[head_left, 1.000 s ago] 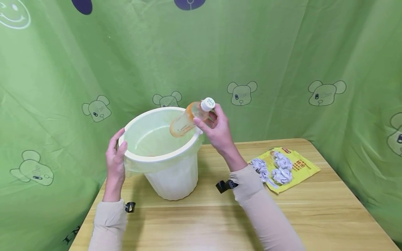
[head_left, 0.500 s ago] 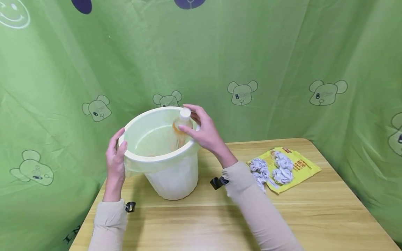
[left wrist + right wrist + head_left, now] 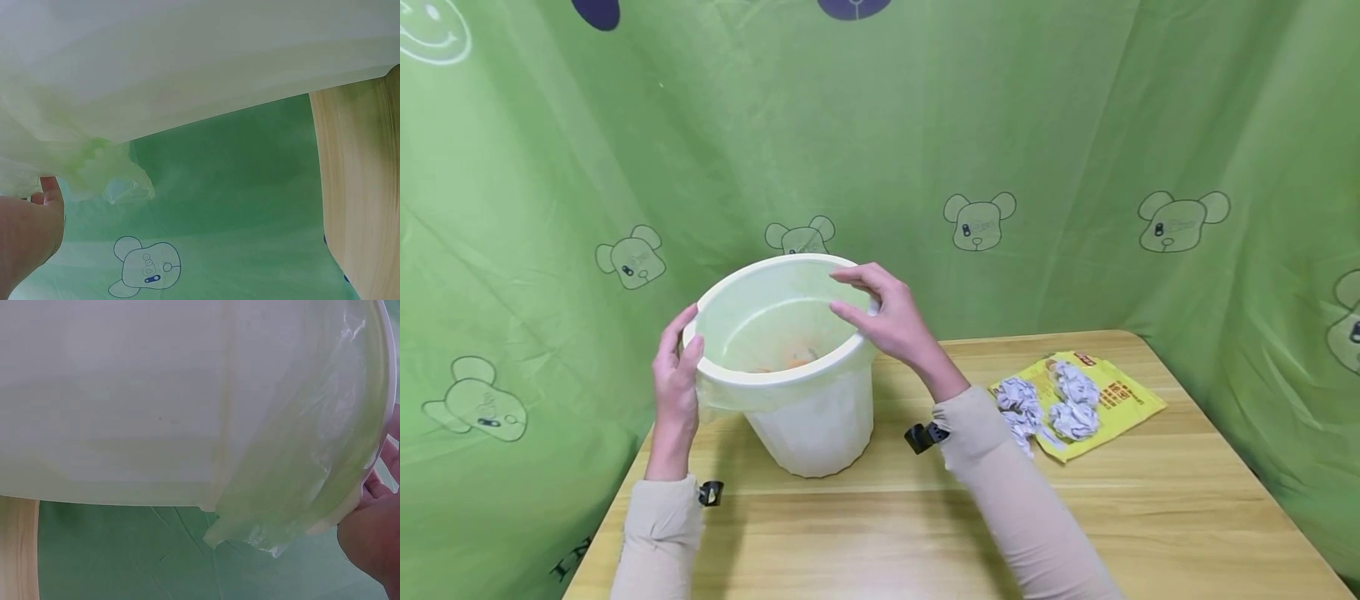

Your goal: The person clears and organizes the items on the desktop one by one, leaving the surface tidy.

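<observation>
Seemingly we are filling the white bin (image 3: 808, 437), our left hand (image 3: 675, 375) gripping its rim while our right hand (image 3: 886, 312) is hovering at the opposite side, thumb and fingers apart, holding nothing. Something orange (image 3: 796, 363) is lying inside, well below that hand; the next move is probably calling for reaching towards the crumpled papers (image 3: 1075, 421).

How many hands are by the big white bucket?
2. The left hand holds the left side of the white bucket's rim. The right hand is at the right side, fingertips over the opening.
</observation>
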Demonstrator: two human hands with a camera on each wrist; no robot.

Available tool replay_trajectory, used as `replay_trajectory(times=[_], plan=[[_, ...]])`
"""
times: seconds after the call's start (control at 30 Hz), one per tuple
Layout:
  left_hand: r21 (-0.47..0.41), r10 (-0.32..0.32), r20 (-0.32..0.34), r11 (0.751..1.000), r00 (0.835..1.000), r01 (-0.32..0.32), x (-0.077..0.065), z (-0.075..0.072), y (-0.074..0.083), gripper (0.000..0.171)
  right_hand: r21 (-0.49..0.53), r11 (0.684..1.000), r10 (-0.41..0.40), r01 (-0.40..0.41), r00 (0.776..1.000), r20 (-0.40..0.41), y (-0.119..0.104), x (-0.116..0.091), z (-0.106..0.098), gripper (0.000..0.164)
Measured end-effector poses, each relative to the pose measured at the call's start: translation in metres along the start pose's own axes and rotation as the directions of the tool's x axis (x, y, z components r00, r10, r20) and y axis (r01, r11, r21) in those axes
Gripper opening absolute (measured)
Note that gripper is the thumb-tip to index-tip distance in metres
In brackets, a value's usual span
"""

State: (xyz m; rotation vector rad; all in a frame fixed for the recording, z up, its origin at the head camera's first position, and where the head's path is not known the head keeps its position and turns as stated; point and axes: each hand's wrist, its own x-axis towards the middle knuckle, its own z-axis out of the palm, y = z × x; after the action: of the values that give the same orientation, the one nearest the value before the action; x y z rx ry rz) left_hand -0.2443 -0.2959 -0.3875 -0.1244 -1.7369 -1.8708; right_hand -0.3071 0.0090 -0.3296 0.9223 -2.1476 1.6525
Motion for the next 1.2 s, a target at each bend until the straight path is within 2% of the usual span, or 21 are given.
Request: replay_trajectory(times=[0.63,0.9,1.2], plan=[[0.003,-0.005,-0.003,1.0,1.0,0.005,-0.001,0.0,-0.002,0.051,0.028,0.999,-0.029,0.029,1.0,0.006,0.0,-0.003,-0.006,0.041],[-0.01,-0.001,-0.005,1.0,1.0,0.001,-0.001,0.0,-0.002,0.051,0.063,0.998,-0.03,0.031,0.999,-0.018,0.002,-0.01,-0.018,0.041],[-0.003,-0.006,-0.007,1.0,1.0,0.006,-0.001,0.0,-0.001,0.051,0.049,0.998,-0.029,0.031,0.998,-0.049,0.016,-0.023,-0.04,0.042]])
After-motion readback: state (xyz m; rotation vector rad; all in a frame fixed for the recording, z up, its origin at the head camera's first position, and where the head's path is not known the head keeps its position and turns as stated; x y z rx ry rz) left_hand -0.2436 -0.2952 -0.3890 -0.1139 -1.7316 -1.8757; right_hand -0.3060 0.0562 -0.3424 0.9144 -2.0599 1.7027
